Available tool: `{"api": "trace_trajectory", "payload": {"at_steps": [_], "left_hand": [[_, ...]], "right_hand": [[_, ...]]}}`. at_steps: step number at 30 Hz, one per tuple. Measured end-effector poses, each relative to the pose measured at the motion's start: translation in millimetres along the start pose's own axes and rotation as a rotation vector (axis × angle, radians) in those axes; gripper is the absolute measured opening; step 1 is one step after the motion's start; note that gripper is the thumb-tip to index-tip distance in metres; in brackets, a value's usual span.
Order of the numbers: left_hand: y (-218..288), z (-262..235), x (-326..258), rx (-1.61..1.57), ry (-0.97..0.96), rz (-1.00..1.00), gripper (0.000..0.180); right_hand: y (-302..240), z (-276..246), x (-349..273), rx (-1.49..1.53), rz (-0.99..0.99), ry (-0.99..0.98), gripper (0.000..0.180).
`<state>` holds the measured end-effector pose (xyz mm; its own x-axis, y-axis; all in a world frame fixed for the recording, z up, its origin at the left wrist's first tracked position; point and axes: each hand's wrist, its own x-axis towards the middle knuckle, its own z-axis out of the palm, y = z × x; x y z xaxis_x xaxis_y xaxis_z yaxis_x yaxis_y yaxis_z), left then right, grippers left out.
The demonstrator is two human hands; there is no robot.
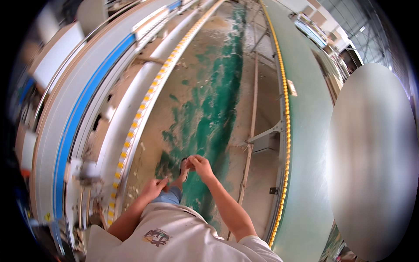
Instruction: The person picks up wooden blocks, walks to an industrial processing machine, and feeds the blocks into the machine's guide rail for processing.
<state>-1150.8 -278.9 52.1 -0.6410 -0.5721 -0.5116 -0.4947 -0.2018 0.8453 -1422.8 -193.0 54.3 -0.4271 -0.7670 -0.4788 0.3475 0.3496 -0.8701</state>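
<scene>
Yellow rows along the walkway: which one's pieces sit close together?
The right row, edging the pale green surface; the left row has visible gaps throughout.

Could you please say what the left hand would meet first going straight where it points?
Probably the right hand; the leg between them in the picture seems lower, though depth is unclear.

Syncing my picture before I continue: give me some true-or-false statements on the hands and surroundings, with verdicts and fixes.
1. The left hand and right hand are apart. True.
2. The right hand rests on the long green surface. False: it is held in front of the body, clear of that surface.
3. A blue strip runs along the equipment on the left. True.
4. The walkway floor is plain red. False: it is brownish with patchy green.
5. The shirt is dark blue. False: it is pale, with a printed emblem.
</scene>
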Motion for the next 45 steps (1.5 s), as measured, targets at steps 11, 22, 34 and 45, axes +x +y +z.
{"api": "trace_trajectory", "payload": {"at_steps": [11, 22, 34, 45], "left_hand": [[255, 89, 382, 0.302, -0.128, 0.293, 0.031], [288, 92, 725, 0.596, -0.106, -0.269, 0.054], [361, 60, 960, 0.542, 0.031, -0.261, 0.029], [705, 152, 1396, 0.477, -0.091, -0.327, 0.045]], "right_hand": [[-8, -309, 80, -0.532, 0.207, 0.378, 0.025], [-187, -480, 326, -0.256, 0.079, 0.766, 0.023], [-606, -728, 776, -0.940, -0.676, 0.623, 0.018], [-728, -901, 1065, -1.207, 0.041, 0.975, 0.097]]}}
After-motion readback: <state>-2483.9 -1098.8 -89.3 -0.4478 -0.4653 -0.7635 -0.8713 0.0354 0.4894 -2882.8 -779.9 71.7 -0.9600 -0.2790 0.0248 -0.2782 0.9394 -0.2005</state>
